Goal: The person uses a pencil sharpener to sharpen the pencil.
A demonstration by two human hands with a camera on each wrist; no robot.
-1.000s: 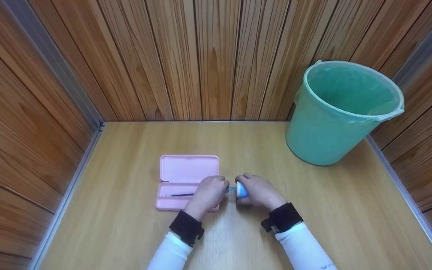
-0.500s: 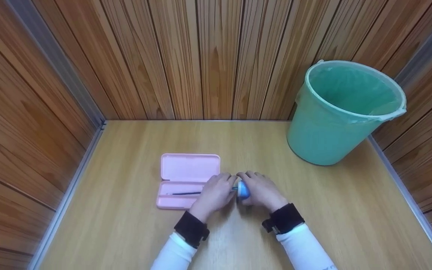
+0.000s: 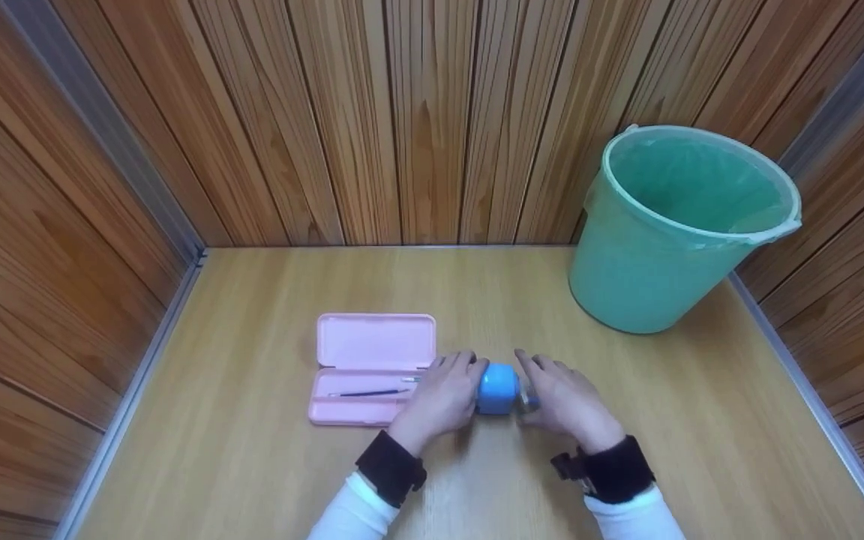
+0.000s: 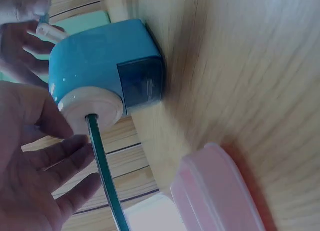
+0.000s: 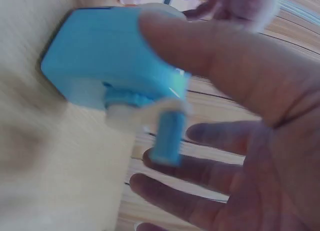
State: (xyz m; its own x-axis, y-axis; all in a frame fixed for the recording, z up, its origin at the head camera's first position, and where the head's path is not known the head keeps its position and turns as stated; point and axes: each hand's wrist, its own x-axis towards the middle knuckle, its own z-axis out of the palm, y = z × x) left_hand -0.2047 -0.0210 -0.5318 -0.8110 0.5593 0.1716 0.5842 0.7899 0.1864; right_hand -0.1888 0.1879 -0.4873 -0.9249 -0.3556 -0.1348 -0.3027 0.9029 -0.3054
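Observation:
A blue pencil sharpener (image 3: 497, 389) with a hand crank (image 5: 170, 136) stands on the table between the hands. In the left wrist view, a dark green pencil (image 4: 106, 173) sticks out of its whitish front ring. My left hand (image 3: 443, 394) is at this front side, thumb and fingertips close beside the ring and pencil, without a visible grip. My right hand (image 3: 571, 401) is at the crank side, fingers spread around the handle and thumb near the body; contact is unclear. Left of the hands lies an opened pink pencil case (image 3: 377, 339) with a dark pencil (image 3: 368, 392) inside.
A green bin (image 3: 642, 262) with a liner stands at the back right of the wooden table (image 3: 267, 472). Wood-panelled walls (image 3: 432, 120) enclose the back and both sides.
My right hand has left the sharpener's body and moved right to the crank side. My left hand has moved right, up to the sharpener's front, as the pencil went in.

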